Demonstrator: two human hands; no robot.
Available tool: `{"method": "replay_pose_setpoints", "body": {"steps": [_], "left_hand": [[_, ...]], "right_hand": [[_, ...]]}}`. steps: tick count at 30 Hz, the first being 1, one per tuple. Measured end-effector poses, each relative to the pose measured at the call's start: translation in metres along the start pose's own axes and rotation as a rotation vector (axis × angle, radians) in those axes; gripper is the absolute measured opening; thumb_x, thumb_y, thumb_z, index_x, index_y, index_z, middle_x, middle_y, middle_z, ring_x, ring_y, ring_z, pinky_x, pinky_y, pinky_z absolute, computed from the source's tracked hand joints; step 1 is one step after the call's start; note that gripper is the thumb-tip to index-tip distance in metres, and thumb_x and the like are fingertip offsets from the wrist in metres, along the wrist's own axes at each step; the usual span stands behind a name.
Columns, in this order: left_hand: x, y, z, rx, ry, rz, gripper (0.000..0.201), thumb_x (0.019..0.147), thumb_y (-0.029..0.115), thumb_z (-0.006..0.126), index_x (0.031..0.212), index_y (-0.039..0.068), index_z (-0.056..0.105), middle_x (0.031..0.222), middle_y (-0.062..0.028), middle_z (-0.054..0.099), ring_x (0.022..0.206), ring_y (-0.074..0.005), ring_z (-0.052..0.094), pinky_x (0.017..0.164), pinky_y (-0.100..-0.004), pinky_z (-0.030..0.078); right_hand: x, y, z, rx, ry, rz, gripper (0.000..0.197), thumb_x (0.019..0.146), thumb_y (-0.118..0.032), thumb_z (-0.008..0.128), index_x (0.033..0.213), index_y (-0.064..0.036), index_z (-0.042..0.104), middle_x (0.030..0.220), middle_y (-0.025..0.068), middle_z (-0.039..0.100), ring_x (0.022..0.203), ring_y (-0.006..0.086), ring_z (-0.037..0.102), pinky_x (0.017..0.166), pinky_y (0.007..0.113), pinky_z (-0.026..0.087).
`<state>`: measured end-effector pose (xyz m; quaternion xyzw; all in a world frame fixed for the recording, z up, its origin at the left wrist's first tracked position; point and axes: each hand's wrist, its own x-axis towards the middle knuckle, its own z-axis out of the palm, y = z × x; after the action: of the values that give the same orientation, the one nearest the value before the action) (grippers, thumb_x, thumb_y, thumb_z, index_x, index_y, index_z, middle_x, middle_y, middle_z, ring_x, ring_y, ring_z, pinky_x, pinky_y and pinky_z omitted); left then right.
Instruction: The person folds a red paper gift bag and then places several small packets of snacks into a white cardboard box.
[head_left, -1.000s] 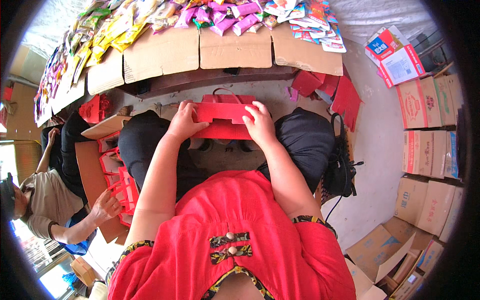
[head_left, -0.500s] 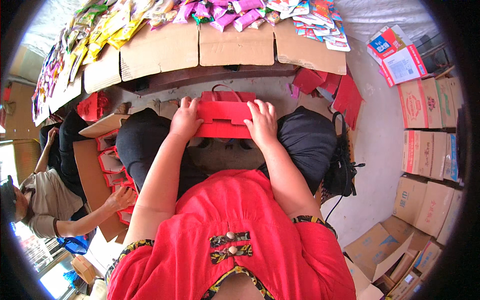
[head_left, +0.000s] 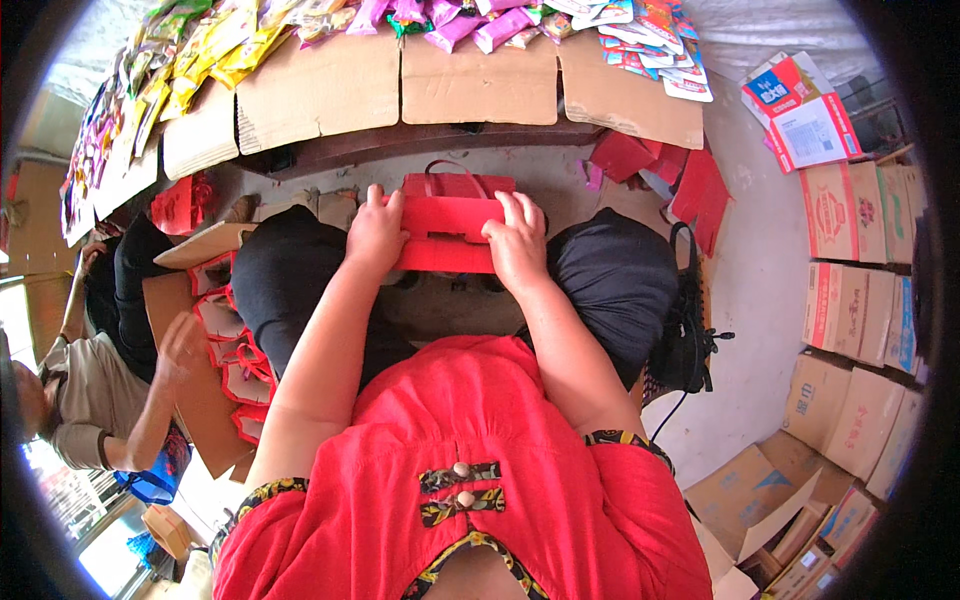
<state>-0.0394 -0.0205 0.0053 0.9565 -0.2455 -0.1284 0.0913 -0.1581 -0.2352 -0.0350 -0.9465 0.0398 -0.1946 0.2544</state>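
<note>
1. We see a bright red box (head_left: 450, 213) with a flat front panel, a notched slot along the panel's lower edge and a thin red strap (head_left: 452, 163) looping above the far side
2. To our left, an open brown carton (head_left: 205, 430) holds several red bags (head_left: 246, 383) with pale insides, packed in a row; a co-worker's hand (head_left: 182, 345), blurred, is over its near wall
3. Ahead of us, brown cardboard (head_left: 480, 85) edges the worktop, with yellow packets (head_left: 245, 52) and purple packets (head_left: 503, 30) heaped there
4. The box is above the gap between our knees, held between our left hand (head_left: 377, 232) and right hand (head_left: 518, 240)
5. Our hands are apart, each gripping one end, thumbs on the panel
</note>
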Motion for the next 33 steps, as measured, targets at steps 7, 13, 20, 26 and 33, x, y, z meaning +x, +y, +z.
{"method": "replay_pose_setpoints", "body": {"steps": [7, 13, 20, 26, 33], "left_hand": [[0.0, 0.002, -0.002, 0.004, -0.016, -0.026, 0.065, 0.074, 0.013, 0.083, 0.131, 0.01, 0.052, 0.133, -0.0208, 0.046, 0.113, -0.0411, 0.061, 0.093, -0.047, 0.054], [0.001, -0.001, 0.005, 0.083, 0.01, 0.003, 0.069, 0.074, 0.014, 0.083, 0.135, 0.012, 0.05, 0.131, -0.02, 0.047, 0.106, -0.0377, 0.063, 0.084, -0.0445, 0.058], [0.0, 0.001, 0.006, 0.11, 0.008, 0.021, 0.075, 0.074, 0.018, 0.083, 0.141, 0.018, 0.048, 0.132, -0.0192, 0.047, 0.106, -0.0363, 0.063, 0.084, -0.0433, 0.058], [-0.003, 0.002, 0.003, 0.101, 0.02, 0.034, 0.077, 0.073, 0.023, 0.084, 0.141, 0.019, 0.048, 0.134, -0.0195, 0.047, 0.107, -0.0372, 0.063, 0.086, -0.0429, 0.058], [-0.004, -0.001, 0.003, 0.057, -0.003, 0.05, 0.075, 0.076, 0.022, 0.082, 0.142, 0.018, 0.047, 0.136, -0.0195, 0.048, 0.108, -0.0374, 0.063, 0.088, -0.0436, 0.057]], "right_hand": [[-0.001, -0.005, 0.005, -0.07, -0.166, -0.019, 0.011, 0.076, -0.014, 0.068, 0.078, -0.0091, 0.078, 0.15, 0.0182, 0.048, 0.14, 0.0398, 0.037, 0.117, 0.058, 0.027], [-0.006, -0.007, 0.008, -0.193, -0.28, -0.033, 0.013, 0.079, -0.018, 0.071, 0.08, -0.0076, 0.078, 0.16, 0.0192, 0.032, 0.147, 0.0412, 0.027, 0.118, 0.061, 0.023], [-0.005, -0.012, 0.006, -0.127, -0.283, 0.016, 0.016, 0.08, -0.02, 0.073, 0.083, -0.0052, 0.076, 0.162, 0.0187, 0.028, 0.148, 0.0416, 0.023, 0.119, 0.061, 0.022], [-0.005, -0.013, 0.006, -0.135, -0.27, 0.013, 0.017, 0.078, -0.02, 0.074, 0.083, -0.0038, 0.073, 0.161, 0.0186, 0.03, 0.148, 0.0411, 0.024, 0.118, 0.06, 0.023], [-0.006, -0.014, 0.003, -0.166, -0.254, 0.001, 0.019, 0.076, -0.022, 0.077, 0.082, -0.004, 0.073, 0.158, 0.0178, 0.034, 0.145, 0.0398, 0.028, 0.117, 0.059, 0.026]]}}
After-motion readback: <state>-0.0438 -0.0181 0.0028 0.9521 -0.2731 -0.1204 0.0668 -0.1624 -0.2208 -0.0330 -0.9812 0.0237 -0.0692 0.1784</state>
